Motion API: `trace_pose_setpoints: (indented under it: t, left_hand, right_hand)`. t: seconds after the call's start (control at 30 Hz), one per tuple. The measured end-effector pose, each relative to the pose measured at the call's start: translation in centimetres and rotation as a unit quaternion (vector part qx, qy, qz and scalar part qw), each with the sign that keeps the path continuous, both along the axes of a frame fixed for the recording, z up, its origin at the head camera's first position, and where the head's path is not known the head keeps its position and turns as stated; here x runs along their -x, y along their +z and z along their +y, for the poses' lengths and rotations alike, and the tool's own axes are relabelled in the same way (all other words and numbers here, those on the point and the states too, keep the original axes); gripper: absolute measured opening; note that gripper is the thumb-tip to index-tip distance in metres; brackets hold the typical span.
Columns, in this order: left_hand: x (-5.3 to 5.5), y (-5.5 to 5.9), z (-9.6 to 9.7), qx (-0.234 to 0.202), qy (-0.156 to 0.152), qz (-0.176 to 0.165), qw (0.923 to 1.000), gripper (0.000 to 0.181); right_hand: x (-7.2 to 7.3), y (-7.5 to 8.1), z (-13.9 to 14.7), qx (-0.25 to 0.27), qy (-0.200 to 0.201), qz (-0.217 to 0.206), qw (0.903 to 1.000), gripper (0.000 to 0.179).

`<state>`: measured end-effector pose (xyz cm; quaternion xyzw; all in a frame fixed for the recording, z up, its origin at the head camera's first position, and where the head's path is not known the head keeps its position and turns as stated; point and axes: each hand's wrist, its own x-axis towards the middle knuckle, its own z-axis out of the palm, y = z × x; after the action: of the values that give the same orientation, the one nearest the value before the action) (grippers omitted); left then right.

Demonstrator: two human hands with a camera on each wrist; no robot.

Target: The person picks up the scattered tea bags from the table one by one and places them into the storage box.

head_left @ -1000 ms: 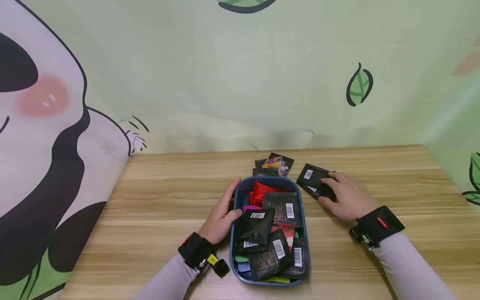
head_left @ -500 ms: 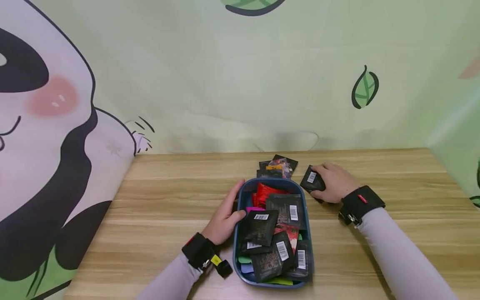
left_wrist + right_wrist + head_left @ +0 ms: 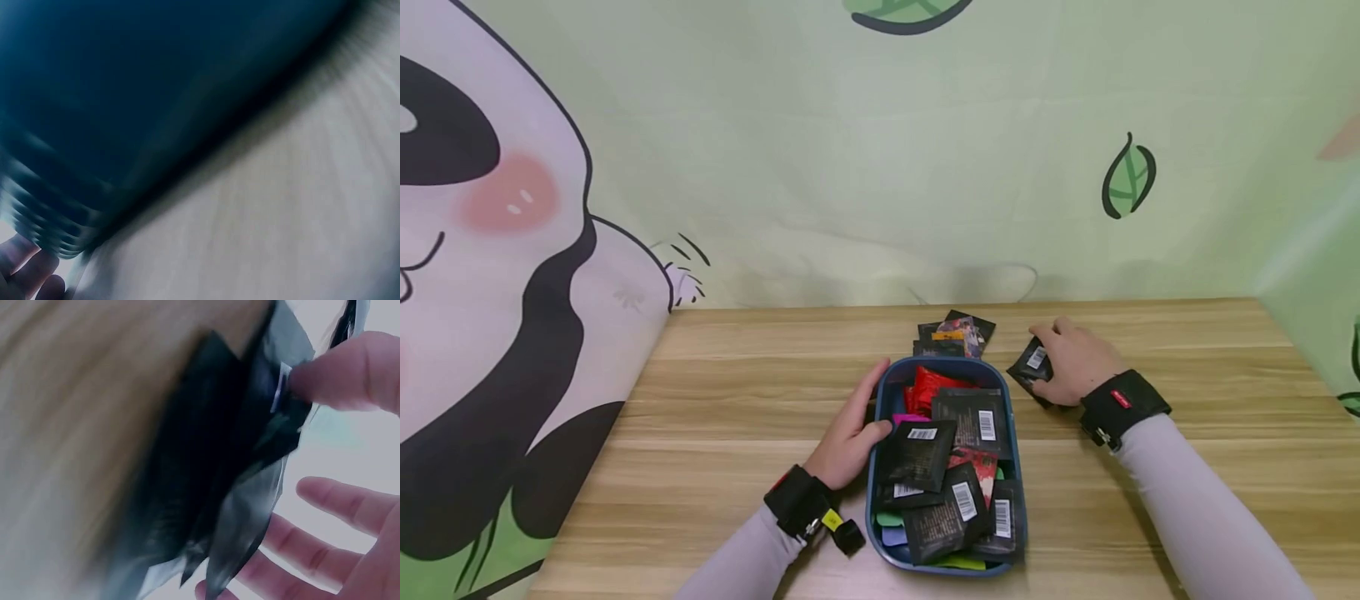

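A dark blue plastic bin stands before me, filled with sachets. My left hand holds its left side, thumb over the rim and fingers along the outer wall. In the left wrist view the fingertips reach the bin's ribbed corner. To the right of the bin, my right hand grips a few flat black sachets with white barcode labels. In the right wrist view the thumb presses on one face of the sachets, with fingers on the other side; their exact number is unclear.
Behind the bin lies a small pile of black and orange-printed sachets. Inside the bin are several black sachets, plus red ones and bits of green and pink. A wood-grain table meets a printed cloth backdrop.
My right hand has moved left over the black sachets and closed its grip on them; they have shifted slightly right. The left hand keeps its hold on the bin. The head view has shifted a little.
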<state>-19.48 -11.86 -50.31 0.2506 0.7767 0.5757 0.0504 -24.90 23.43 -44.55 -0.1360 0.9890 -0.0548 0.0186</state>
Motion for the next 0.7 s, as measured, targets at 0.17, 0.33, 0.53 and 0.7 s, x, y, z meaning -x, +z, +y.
trace_pose_setpoints:
  t: [0.17, 0.33, 0.53, 0.7]
  left_hand:
    - [0.0, 0.1, 0.0, -0.002, 0.000, -0.006, 1.0000, 0.076]
    - [0.1, 0.0, 0.0, -0.004, -0.003, -0.007, 1.0000, 0.076]
    - [0.0, 0.0, 0.0, -0.003, -0.001, -0.004, 1.0000, 0.076]
    - [0.0, 0.1, 0.0, -0.003, -0.002, -0.004, 1.0000, 0.076]
  right_hand:
    - [-0.2, 0.5, 0.2, -0.007, -0.005, 0.009, 0.9999, 0.081]
    - [-0.9, 1.6, -0.1, 0.025, -0.011, 0.018, 0.9995, 0.076]
    - [-2.5, 3.9, -2.1, 0.070, 0.014, 0.052, 0.9961, 0.071]
    - [-4.1, 5.1, -4.9, 0.123, 0.092, 0.061, 0.9862, 0.068]
